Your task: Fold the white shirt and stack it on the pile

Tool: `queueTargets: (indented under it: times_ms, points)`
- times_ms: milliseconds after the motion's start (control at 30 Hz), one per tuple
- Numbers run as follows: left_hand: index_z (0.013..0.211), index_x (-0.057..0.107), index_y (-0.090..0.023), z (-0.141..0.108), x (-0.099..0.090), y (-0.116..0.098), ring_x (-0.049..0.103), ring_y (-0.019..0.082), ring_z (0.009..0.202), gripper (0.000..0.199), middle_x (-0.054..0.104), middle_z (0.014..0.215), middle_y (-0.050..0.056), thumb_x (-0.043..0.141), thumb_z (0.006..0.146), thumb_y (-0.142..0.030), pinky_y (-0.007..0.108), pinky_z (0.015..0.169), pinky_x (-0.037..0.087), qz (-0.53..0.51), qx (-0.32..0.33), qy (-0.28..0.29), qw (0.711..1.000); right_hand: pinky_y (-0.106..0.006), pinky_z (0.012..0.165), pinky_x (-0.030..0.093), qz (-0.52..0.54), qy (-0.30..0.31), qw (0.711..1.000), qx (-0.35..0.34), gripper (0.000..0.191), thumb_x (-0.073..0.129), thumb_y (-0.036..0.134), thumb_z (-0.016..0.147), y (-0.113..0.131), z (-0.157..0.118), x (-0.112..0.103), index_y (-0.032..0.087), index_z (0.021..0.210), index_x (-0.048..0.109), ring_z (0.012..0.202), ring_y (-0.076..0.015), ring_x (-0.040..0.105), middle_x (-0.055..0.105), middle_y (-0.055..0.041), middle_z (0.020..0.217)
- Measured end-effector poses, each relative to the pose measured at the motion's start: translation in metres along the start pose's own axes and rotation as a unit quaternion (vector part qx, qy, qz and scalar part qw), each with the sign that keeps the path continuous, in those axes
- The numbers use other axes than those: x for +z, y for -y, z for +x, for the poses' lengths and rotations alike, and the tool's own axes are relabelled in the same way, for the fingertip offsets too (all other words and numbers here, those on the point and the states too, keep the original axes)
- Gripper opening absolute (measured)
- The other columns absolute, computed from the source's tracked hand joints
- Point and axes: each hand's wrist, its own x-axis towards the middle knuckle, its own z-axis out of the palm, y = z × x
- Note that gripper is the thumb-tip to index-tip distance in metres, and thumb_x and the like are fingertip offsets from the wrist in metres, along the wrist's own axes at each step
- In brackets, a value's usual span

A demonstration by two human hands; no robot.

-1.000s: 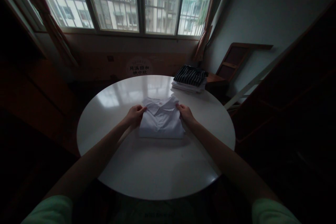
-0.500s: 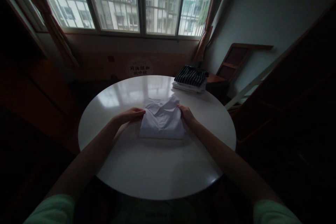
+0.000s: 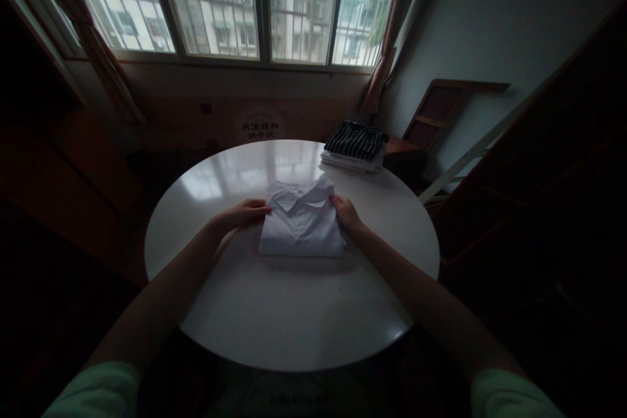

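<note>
A folded white shirt [image 3: 301, 228] lies at the middle of the round white table [image 3: 294, 320], its collar toward the window. At the shirt's upper left edge, my left hand [image 3: 247, 210] pinches the cloth between thumb and fingers. My right hand [image 3: 345, 212] grips the opposite edge, beside the collar, with its fingers closed. Both forearms reach in over the table from the near side.
A black striped folded garment [image 3: 355, 140] tops a stack of white folded cloth [image 3: 350, 162] at the table's back right edge. Behind it stand a wooden chair [image 3: 434, 114] and a pale slanted frame [image 3: 455, 173]. A barred window [image 3: 264, 6] spans the back.
</note>
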Motion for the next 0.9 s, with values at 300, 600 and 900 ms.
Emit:
queueTargets:
  times_ms: [300,600,900]
  points:
    - [0.091,0.059,-0.015,0.009,0.005,-0.008,0.063,0.016,0.071,0.041,0.067,0.085,0.007,0.064,0.069,-0.049,0.026,0.064,0.048,-0.078,0.010,-0.045,0.996,-0.023,0.050,0.039,0.089,0.045,0.993,0.065,0.026,0.059,0.041,0.069,0.018,-0.007,0.002,0.016,0.078,0.058,0.055,-0.0127,0.052,0.062,-0.0020,0.065]
    - [0.084,0.063,-0.009,0.044,0.016,-0.031,0.062,0.015,0.065,0.036,0.067,0.076,0.008,0.075,0.061,-0.034,0.025,0.064,0.048,-0.126,0.085,-0.059,0.987,-0.020,0.055,0.043,0.077,-0.008,0.994,0.081,0.012,0.060,0.028,0.071,0.046,0.011,0.002,0.017,0.076,0.059,0.061,-0.0099,0.055,0.062,0.0007,0.071]
    - [0.078,0.061,-0.010,0.050,0.027,-0.024,0.057,0.012,0.056,0.049,0.063,0.066,0.003,0.078,0.048,-0.044,0.023,0.056,0.044,-0.146,0.176,-0.157,0.961,-0.023,0.055,0.042,0.133,-0.021,0.991,0.000,0.035,0.074,0.040,0.051,0.038,0.036,0.020,0.016,0.068,0.054,0.054,-0.0100,0.051,0.058,0.0029,0.058]
